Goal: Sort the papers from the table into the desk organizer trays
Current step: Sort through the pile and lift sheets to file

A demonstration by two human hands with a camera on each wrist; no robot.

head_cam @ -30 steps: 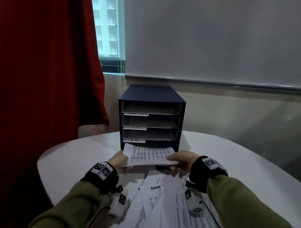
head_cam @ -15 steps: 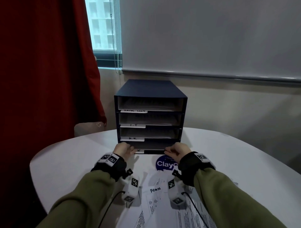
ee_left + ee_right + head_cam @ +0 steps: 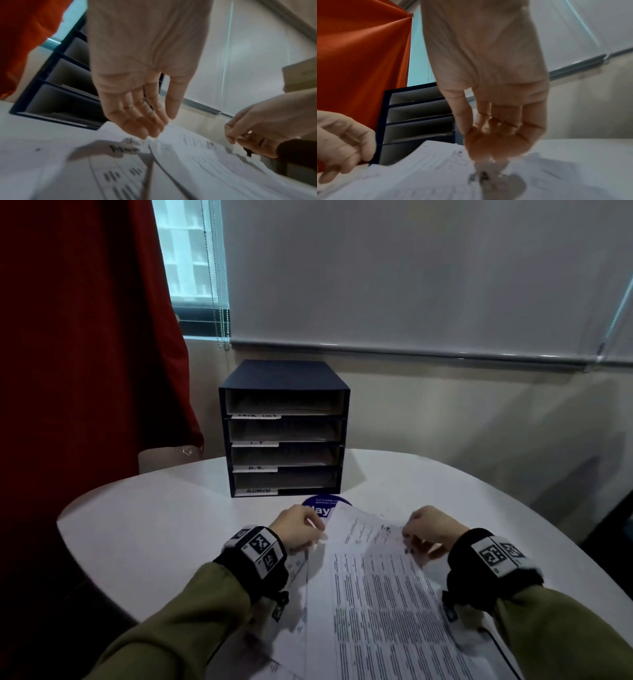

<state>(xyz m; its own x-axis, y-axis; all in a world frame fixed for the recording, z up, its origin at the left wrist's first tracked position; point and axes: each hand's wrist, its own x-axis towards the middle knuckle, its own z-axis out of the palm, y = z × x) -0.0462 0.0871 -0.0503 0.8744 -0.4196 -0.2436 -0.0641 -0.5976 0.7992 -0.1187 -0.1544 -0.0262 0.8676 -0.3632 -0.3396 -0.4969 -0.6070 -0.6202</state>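
The dark blue desk organizer [image 3: 284, 429] stands at the table's far side, its four open trays labelled TASK LIST, I.T, H.R. and ADMIN. Printed papers [image 3: 376, 594] lie spread on the table in front of me. My left hand [image 3: 301, 529] hangs relaxed, its fingertips [image 3: 147, 133] touching the left edge of the top sheet [image 3: 197, 169]. At that sheet's top right corner my right hand [image 3: 424, 529] is loosely curled, with its fingertips [image 3: 489, 155] down on the paper [image 3: 419, 175]. Neither hand visibly grips a sheet.
A round blue sticker [image 3: 320, 505] lies on the white table [image 3: 154, 525] between the organizer and the papers. A red curtain [image 3: 85, 354] hangs at the left. A lowered blind covers the wall behind.
Both hands slid a sheet into the bottom ADMIN tray, then let go. They have drawn back to the pile and now rest on the top sheet.
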